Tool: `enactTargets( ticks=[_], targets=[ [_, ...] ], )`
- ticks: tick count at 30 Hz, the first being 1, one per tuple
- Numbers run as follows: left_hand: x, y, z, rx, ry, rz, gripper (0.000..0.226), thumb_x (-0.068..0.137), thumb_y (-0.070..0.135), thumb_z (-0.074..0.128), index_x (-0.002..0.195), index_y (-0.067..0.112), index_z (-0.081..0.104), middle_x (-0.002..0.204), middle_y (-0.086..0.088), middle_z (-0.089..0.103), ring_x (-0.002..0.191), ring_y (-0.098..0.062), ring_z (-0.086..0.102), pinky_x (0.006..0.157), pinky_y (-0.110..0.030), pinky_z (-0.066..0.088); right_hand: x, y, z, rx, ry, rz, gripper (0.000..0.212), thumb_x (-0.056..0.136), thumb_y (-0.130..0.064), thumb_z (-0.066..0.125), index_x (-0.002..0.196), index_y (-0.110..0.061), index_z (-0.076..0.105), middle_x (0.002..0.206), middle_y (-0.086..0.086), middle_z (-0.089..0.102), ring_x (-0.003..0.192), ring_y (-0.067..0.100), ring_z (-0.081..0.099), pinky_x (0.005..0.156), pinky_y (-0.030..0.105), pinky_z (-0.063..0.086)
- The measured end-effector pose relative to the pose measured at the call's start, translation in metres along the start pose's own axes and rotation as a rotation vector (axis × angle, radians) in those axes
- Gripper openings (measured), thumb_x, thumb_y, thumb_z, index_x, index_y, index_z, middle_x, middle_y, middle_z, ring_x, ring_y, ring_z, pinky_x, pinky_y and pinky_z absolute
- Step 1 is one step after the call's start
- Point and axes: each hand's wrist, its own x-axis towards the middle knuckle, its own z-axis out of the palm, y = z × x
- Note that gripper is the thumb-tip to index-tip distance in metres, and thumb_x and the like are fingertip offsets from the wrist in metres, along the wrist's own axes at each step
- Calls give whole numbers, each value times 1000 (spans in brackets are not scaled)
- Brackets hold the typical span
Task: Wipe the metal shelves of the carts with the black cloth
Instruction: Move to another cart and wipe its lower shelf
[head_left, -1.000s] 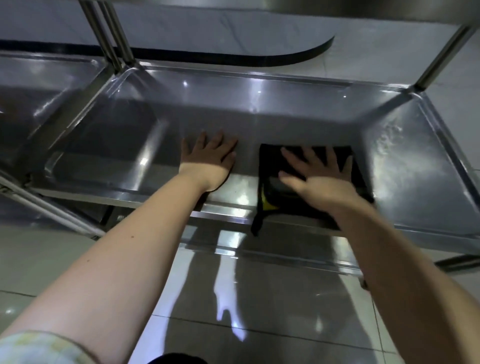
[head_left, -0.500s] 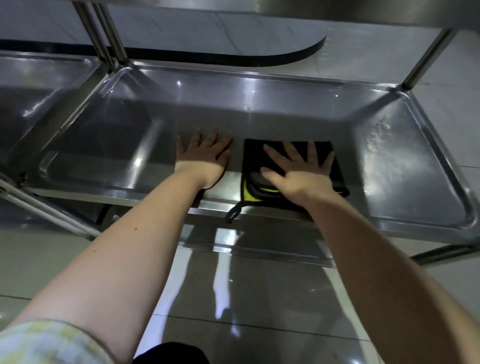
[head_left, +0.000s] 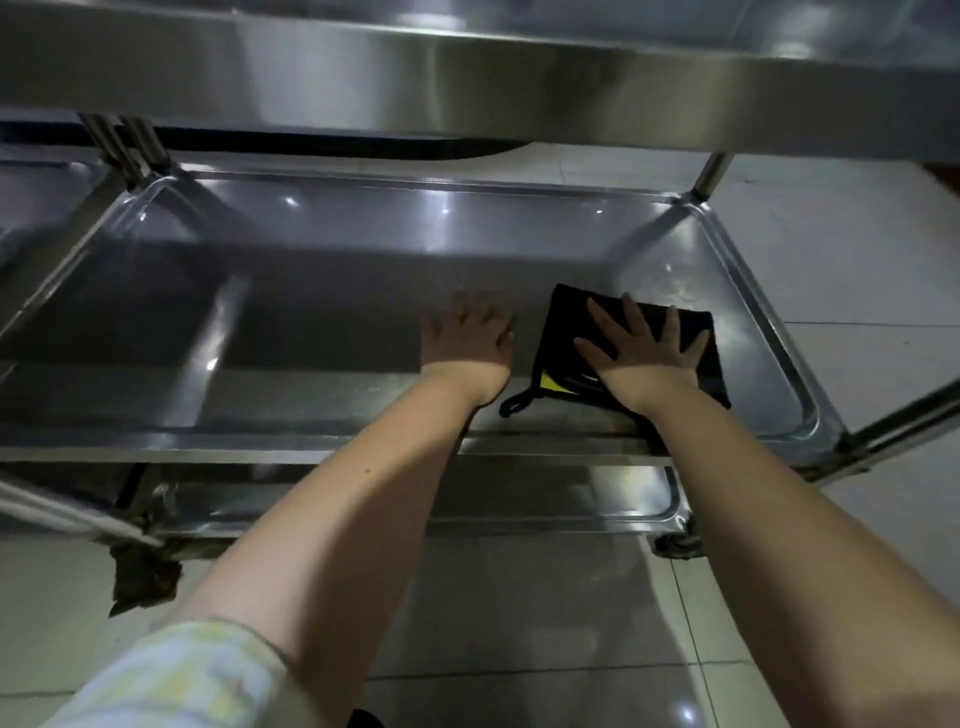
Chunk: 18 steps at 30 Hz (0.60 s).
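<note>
As the right hand's (head_left: 641, 358) spread fingers (head_left: 603, 318) pressed the black cloth (head_left: 563, 325) mid-wipe, the shelf (head_left: 311, 275) beyond them likely needed sweeping next.

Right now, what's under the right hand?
The right hand lies flat, fingers spread, on the black cloth, which rests on the metal shelf. A yellow patch and a loop show at the cloth's near left corner. The shelf surface beneath the cloth is hidden.
</note>
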Motion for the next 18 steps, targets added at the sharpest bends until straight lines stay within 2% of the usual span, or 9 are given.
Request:
enactTargets(
  ticks=[4, 13, 18],
  targets=[
    [5, -1, 7, 28, 12, -10, 51, 105, 39, 21, 155, 40, 16, 166, 6, 7, 152, -27, 1, 117, -60, -6, 5, 2, 2, -2, 18, 0, 64, 90, -78, 16, 146, -61, -9, 163, -15, -13, 148, 39, -17, 111, 70, -12],
    [11, 1, 9, 49, 7, -18, 51, 105, 42, 17, 155, 44, 6, 166, 9, 0, 152, -25, -3, 118, -59, -7, 68, -9, -11, 50, 70, -8, 67, 90, -78, 16, 151, -54, 0, 165, -10, -7, 148, 44, -12, 109, 74, -9],
    [10, 0, 7, 55, -2, -37, 51, 105, 41, 18, 155, 44, 9, 166, 9, 2, 152, -24, -2, 118, -60, -4, 24, -9, -2, 32, 24, -73, 66, 89, -79, 16, 149, -58, -3, 165, -12, -8, 148, 41, -16, 108, 72, -13]
  ],
)
